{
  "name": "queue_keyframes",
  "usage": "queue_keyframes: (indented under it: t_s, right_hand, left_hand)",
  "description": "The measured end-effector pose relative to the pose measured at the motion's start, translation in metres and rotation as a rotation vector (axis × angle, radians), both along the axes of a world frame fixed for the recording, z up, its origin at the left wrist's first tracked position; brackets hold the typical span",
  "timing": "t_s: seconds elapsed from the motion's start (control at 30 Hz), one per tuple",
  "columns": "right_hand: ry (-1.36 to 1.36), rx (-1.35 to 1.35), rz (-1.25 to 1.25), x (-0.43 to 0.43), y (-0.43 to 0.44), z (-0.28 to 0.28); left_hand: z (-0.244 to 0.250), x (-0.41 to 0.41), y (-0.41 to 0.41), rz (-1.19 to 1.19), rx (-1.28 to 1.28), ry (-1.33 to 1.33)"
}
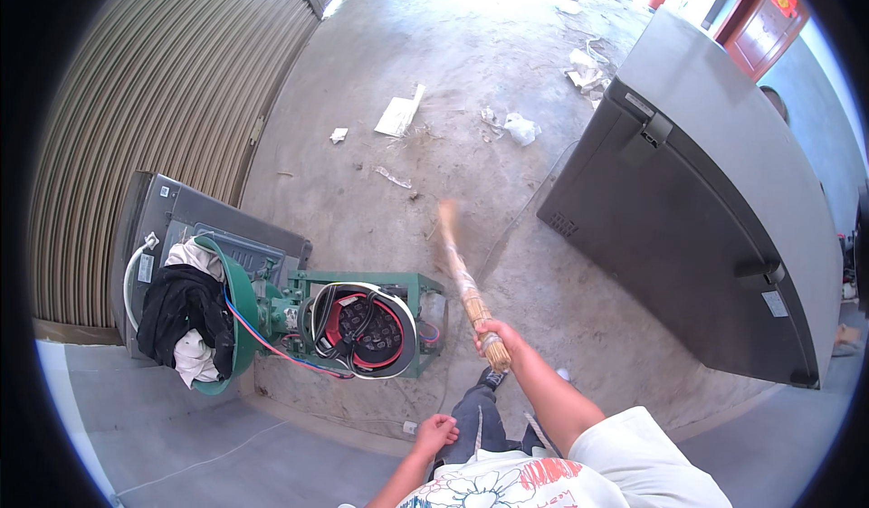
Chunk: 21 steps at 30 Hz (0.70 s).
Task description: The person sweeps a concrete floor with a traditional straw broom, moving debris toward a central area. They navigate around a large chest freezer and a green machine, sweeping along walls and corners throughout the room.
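Note:
My right hand (pixel 497 340) grips a straw broom (pixel 467 284) near the top of its bound straw handle. The broom slants down and away from me, and its far end is blurred close to the concrete floor. Loosely curled beside my thigh, my left hand (pixel 436 433) has nothing visible in it. Beyond the broom lie a white sheet of paper or card (pixel 399 114), a crumpled plastic bag (pixel 521 129), a torn strip (pixel 393 177) and a small white scrap (pixel 339 135). Loose dirt is scattered among them.
A green metal machine (pixel 244 304) with cloths in its hopper and a helmet (pixel 363 331) on its frame stands at left. Behind it are a grey appliance (pixel 285 233) and a roller shutter (pixel 163 101). A chest freezer (pixel 665 223) fills the right; more litter (pixel 585 70) lies beyond.

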State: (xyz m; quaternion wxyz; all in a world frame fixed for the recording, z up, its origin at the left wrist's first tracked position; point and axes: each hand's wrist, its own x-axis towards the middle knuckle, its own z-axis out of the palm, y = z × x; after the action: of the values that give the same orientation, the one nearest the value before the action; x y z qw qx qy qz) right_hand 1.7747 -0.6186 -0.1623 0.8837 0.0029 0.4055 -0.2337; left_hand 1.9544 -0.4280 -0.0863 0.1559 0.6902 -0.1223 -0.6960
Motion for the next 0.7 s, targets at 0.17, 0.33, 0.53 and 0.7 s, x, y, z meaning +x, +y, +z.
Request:
queue_keyframes:
  t_s: [0.17, 0.33, 0.53, 0.7]
  right_hand:
    - [0.158, -0.133, 0.052, -0.023, -0.008, 0.108]
    - [0.317, -0.144, 0.195, -0.108, -0.022, 0.130]
    - [0.387, -0.096, 0.315, -0.187, -0.035, 0.136]
    - [0.392, -0.138, 0.401, -0.214, -0.061, 0.142]
  left_hand:
    - [-0.007, -0.007, -0.013, -0.001, -0.020, -0.027]
    - [0.005, -0.041, -0.044, 0.042, -0.066, -0.020]
    - [0.028, -0.093, -0.055, 0.201, -0.112, -0.085]
    - [0.042, -0.135, -0.066, 0.297, -0.185, -0.155]
